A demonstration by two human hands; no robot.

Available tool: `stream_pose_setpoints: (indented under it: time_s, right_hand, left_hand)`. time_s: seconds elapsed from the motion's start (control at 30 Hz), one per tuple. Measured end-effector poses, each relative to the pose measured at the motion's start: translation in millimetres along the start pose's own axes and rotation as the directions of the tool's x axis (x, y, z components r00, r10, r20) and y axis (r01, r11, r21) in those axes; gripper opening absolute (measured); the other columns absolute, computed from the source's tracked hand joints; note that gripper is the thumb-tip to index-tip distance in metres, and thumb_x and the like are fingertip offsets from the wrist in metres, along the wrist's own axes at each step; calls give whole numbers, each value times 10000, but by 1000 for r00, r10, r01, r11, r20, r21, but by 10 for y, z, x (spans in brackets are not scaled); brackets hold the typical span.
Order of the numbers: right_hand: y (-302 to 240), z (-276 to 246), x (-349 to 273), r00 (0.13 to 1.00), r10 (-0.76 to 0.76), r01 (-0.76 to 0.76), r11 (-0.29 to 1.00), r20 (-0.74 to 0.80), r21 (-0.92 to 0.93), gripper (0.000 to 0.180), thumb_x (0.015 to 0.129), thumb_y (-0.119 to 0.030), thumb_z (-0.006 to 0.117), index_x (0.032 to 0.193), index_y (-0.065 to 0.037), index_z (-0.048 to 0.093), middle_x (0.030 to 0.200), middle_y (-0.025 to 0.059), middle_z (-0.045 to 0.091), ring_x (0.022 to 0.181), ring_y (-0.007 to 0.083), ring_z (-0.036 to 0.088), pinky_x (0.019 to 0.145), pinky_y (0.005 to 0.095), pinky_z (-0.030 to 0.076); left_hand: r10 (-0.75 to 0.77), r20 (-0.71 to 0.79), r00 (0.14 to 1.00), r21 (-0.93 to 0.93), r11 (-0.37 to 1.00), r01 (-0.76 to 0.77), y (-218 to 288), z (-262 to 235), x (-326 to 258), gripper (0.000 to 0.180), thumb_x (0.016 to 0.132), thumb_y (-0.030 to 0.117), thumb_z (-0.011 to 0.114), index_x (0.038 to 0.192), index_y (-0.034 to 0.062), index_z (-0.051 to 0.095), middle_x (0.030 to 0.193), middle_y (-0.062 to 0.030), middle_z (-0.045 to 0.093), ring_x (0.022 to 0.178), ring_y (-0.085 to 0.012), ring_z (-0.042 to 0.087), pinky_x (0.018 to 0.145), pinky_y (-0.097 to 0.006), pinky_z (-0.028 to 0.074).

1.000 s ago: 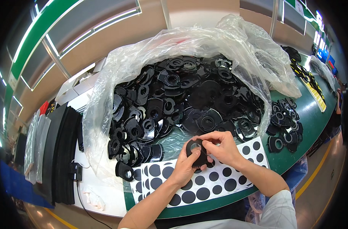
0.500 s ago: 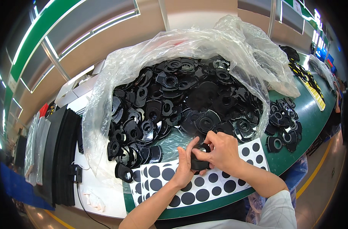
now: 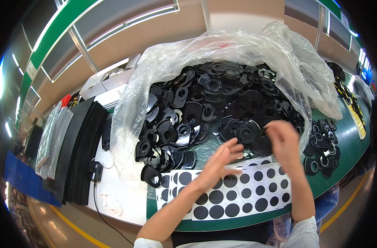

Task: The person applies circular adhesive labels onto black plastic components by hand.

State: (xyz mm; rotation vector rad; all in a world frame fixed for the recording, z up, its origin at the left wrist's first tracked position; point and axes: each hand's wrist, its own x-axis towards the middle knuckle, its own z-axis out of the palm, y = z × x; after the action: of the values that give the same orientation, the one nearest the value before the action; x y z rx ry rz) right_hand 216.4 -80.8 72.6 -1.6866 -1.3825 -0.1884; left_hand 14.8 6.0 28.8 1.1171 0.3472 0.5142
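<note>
My left hand (image 3: 221,163) is open above the white sheet of black round stickers (image 3: 240,198), its fingers apart with nothing in them. Over the front right of a heap of glossy black plastic parts with round holes (image 3: 184,128) is my right hand (image 3: 282,142), its fingers curled and smeared by motion. Whether it holds anything does not show. A ringed black part (image 3: 247,133) lies in the heap just left of the right hand's fingertips. The heap sits inside a clear plastic bag (image 3: 128,107) with its mouth spread wide.
To the right, a smaller pile of black ring parts (image 3: 320,144) lies on the green table (image 3: 343,153). Black foam sheets (image 3: 83,153) stand at the left, beside a small black device with a cable (image 3: 96,170). A yellow strip (image 3: 351,109) lies far right.
My hands have moved apart. The black part that was between them is no longer in my left hand, and my right hand has moved forward and right to the heap. The view has shifted.
</note>
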Motion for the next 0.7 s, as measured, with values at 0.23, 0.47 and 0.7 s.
stream_pose_setpoints:
  time_s: [0.23,0.47,0.7]
  right_hand:
    - [771,-1013,145,934,-17,-257,660,-356,-706,150,878,-104,590,997,-18,618,920,150,606,942,325,559,848,401,427]
    - [-92,-259,62,928,-123,115,992,353,43,93,745,-33,698,834,-47,678,800,56,641,769,198,601,690,294,474]
    - [-587,67,-583,328,-338,298,923,882,243,289,756,-244,727,904,-30,600,890,74,580,894,258,567,703,376,499]
  left_hand:
    - [740,-113,663,930,-155,332,406,-806,-39,167,793,139,673,911,22,652,914,-96,576,901,-285,523,776,-392,396]
    - [731,-191,655,879,-170,446,341,-1032,-110,120,768,110,694,800,3,651,927,-104,547,943,-289,494,801,-388,393]
    - [869,-147,472,984,79,161,543,-543,-30,160,787,117,676,726,-12,606,1097,-131,518,1071,-290,424,902,-363,375]
